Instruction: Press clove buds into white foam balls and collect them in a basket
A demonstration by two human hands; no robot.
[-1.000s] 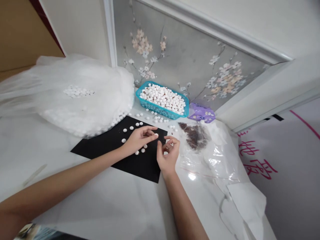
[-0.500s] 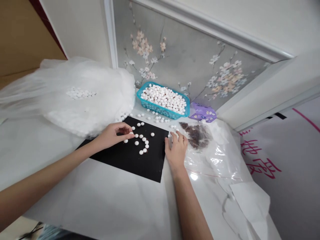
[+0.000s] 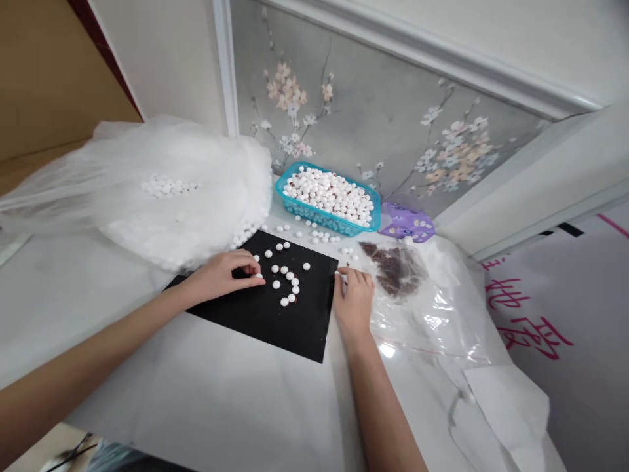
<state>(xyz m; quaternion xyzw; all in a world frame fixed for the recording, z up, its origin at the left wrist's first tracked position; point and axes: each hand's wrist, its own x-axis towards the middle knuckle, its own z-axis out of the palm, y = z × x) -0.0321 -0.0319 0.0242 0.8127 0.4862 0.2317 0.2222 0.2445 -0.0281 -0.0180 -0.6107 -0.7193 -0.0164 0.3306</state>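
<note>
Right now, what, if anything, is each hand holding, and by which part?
The left hand pinches a white bead by its edges, between thumb and fingertips. Whether the right hand holds anything cannot be told.

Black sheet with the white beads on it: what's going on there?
A person's left hand pinches a white bead in its fingers, over the left part of the black sheet. Several beads beside it form a curved row, with a few loose ones around. The right hand is at the sheet's right edge. Behind stands a blue basket full of beads.
</note>
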